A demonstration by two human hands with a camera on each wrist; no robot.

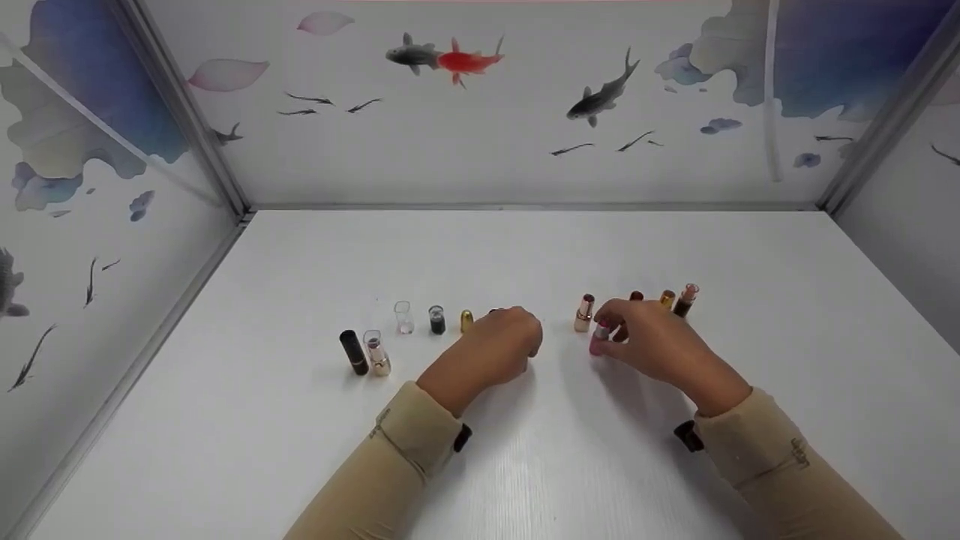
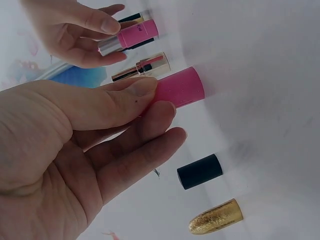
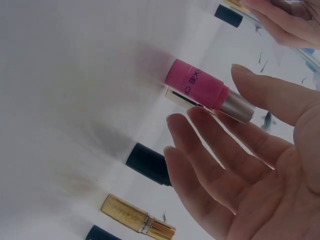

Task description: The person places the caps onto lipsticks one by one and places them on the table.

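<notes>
My left hand (image 1: 491, 341) pinches a pink lipstick cap (image 2: 181, 89) between thumb and fingers, low at the table; in the head view the hand hides this cap. Beside it stand a black cap (image 2: 200, 171) and a gold, round-tipped cap (image 2: 216, 217). My right hand (image 1: 660, 341) is around a pink lipstick tube (image 3: 196, 84) with a silver upper part, which stands upright. In the right wrist view its thumb is apart from the tube, and the fingers are loosely bent alongside. A lipstick with a clear and gold base (image 1: 583, 313) stands just behind the pink tube.
Right of the pink tube stand a black lipstick base (image 3: 149, 164), a gold lipstick (image 3: 127, 212) and another dark-based lipstick (image 1: 685, 301). Leftward are a clear cap (image 1: 403, 318), a small dark-and-clear cap (image 1: 436, 320), a black tube (image 1: 353, 352) and a capped lipstick (image 1: 377, 354). Printed walls border the table.
</notes>
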